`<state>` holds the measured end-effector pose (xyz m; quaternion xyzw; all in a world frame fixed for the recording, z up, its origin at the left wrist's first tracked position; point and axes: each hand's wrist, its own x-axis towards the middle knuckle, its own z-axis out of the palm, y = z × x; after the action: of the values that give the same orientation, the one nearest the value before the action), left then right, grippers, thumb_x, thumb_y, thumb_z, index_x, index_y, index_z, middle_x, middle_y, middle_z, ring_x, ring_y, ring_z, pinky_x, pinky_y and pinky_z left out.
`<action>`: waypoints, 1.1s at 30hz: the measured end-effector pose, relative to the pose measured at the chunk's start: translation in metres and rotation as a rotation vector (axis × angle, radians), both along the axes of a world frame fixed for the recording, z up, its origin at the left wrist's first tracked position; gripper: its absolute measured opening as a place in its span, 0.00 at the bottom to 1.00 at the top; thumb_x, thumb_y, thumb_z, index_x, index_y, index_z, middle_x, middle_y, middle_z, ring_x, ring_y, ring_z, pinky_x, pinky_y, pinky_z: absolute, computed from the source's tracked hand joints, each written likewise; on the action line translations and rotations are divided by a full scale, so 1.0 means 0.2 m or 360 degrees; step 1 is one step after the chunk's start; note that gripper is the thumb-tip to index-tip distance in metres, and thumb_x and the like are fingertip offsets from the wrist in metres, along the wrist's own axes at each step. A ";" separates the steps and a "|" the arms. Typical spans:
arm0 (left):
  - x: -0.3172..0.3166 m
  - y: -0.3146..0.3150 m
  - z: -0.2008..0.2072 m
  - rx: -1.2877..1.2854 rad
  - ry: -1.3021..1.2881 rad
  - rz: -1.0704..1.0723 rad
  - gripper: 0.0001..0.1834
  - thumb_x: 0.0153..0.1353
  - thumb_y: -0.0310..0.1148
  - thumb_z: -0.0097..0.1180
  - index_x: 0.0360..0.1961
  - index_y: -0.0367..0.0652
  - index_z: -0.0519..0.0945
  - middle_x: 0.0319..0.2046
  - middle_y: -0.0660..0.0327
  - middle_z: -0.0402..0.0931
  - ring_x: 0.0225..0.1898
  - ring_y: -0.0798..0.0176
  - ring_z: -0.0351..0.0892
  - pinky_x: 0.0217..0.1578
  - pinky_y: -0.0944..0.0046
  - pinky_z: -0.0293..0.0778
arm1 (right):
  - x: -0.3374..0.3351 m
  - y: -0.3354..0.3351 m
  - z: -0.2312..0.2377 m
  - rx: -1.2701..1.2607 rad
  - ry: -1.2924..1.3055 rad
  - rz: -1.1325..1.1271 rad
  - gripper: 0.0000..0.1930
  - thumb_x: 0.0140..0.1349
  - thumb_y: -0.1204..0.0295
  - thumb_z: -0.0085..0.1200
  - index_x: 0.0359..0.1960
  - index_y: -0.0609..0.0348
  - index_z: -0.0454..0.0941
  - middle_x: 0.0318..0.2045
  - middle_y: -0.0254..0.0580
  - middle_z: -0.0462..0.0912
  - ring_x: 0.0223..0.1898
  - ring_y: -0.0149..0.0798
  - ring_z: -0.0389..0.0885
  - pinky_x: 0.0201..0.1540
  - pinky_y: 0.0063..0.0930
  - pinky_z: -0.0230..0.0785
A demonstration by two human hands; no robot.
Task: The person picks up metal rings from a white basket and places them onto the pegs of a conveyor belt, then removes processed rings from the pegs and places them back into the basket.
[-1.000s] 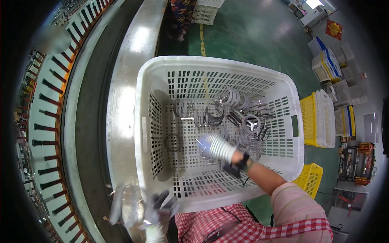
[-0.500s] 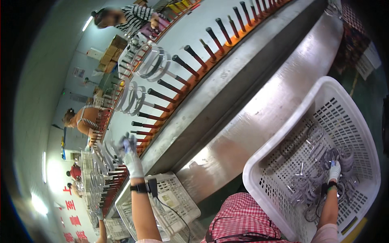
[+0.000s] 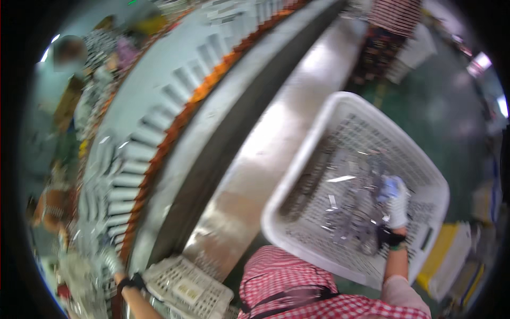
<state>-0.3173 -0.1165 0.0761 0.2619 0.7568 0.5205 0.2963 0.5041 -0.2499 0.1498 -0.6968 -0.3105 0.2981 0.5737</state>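
My right hand point(image 3: 397, 204), in a white glove with bluish fingertips, is down inside a large white perforated basket point(image 3: 348, 98). Its fingers curl in among several clear, shiny curved pieces point(image 3: 358, 212); whatever they grip is hidden. On the far left, my left hand point(image 3: 110, 260), also gloved, reaches out beside the near end of a curved line of upright holders with grey pieces point(image 3: 126, 179). Motion smears its fingers, so I cannot make out whether it holds anything.
A metal ledge and trough point(image 3: 265, 138) run between the orange-based line point(image 3: 204, 85) and the basket. A smaller white crate point(image 3: 186, 287) stands below my left forearm. Blurred co-workers are at the far left, another person point(image 3: 390, 24) at the top right. Yellow-and-white stacks point(image 3: 443, 255) stand right.
The view has swung right, so the basket and line sit further left in it. My left hand has moved down and left relative to the picture. My right hand stays in the basket.
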 end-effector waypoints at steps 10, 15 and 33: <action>-0.66 -0.06 -0.26 0.0190 -0.0060 0.0356 0.21 0.61 0.42 0.48 0.48 0.37 0.72 0.40 0.55 0.76 0.39 0.64 0.76 0.40 0.69 0.73 | -0.50 0.47 0.13 0.0066 0.0424 0.0508 0.13 0.58 0.62 0.54 0.31 0.60 0.71 0.16 0.30 0.68 0.17 0.25 0.66 0.20 0.20 0.62; -0.68 -0.18 -0.27 0.0468 0.0112 0.0272 0.27 0.60 0.41 0.51 0.55 0.35 0.66 0.48 0.54 0.71 0.43 0.62 0.74 0.44 0.66 0.71 | -0.57 0.61 0.19 0.0059 0.0286 0.0690 0.12 0.60 0.63 0.50 0.31 0.62 0.73 0.17 0.30 0.71 0.18 0.24 0.68 0.22 0.18 0.63; 0.03 -0.66 -0.02 0.0063 0.0675 0.0584 0.21 0.61 0.45 0.48 0.50 0.44 0.72 0.38 0.60 0.76 0.34 0.59 0.74 0.35 0.64 0.69 | -0.15 0.74 0.18 0.0054 0.0067 0.0955 0.09 0.62 0.65 0.46 0.28 0.55 0.68 0.12 0.25 0.62 0.14 0.20 0.62 0.18 0.15 0.57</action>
<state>-0.3120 -0.2485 0.0725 0.2295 0.8264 0.5136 0.0269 0.4743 -0.1012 0.1850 -0.5579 -0.4954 0.4635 0.4780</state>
